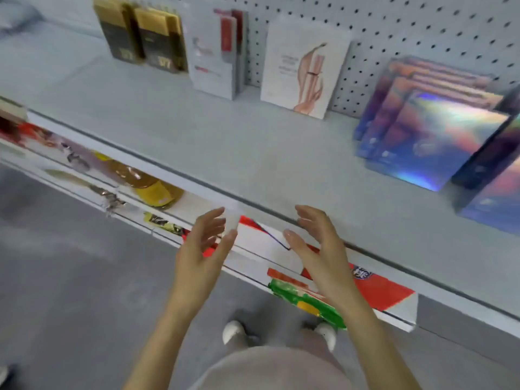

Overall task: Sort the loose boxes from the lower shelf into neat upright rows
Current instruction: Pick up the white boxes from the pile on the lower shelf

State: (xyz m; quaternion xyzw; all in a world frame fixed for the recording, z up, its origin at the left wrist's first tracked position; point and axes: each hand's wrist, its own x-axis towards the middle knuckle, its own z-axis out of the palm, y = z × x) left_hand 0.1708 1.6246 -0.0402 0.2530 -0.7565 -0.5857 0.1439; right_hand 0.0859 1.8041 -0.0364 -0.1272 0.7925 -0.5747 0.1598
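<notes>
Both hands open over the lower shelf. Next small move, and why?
Probably close the left hand and right hand onto the white-and-red box lying between them: both hands are open, empty and flanking it.

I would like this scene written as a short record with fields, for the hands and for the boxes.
left hand: open, holds nothing
right hand: open, holds nothing, palm toward the left hand
red-and-white box: lies flat below the upper shelf, between the hands
upper shelf: bare at the front
gold-black boxes: upright, back left
holographic boxes: standing in a row, right side
</notes>
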